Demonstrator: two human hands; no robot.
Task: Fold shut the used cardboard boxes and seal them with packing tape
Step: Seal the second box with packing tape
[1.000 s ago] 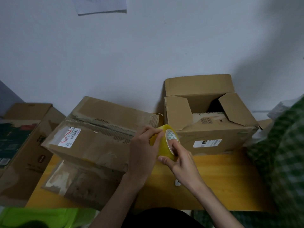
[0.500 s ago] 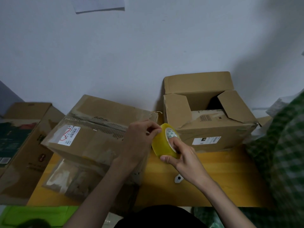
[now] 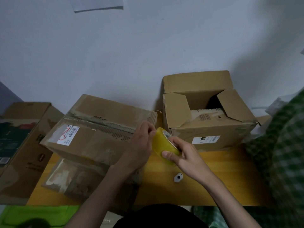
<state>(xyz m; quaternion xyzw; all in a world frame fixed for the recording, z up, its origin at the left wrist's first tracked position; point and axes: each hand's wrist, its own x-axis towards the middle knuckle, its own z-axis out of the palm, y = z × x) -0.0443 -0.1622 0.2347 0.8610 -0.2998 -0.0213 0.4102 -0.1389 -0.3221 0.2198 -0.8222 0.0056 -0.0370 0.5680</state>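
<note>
A worn cardboard box (image 3: 92, 129) with its flaps folded down lies tilted on the yellow table (image 3: 222, 178) at centre left. A second cardboard box (image 3: 207, 119) stands at the back right with its flaps up. Between them I hold a yellow roll of packing tape (image 3: 162, 143). My right hand (image 3: 182, 155) grips the roll from the right and below. My left hand (image 3: 141, 145) pinches at the roll's upper left edge with fingertips, right over the closed box's right end.
A small white object (image 3: 178, 177) lies on the table below my right hand. A flattened printed carton (image 3: 18, 145) leans at the left. Green checked cloth (image 3: 286, 153) fills the right side. A green item (image 3: 32, 216) sits at the bottom left. The wall is close behind.
Both hands have shifted a little with the roll, which has turned so its outer yellow face shows more. The left fingertips now pinch at its edge.
</note>
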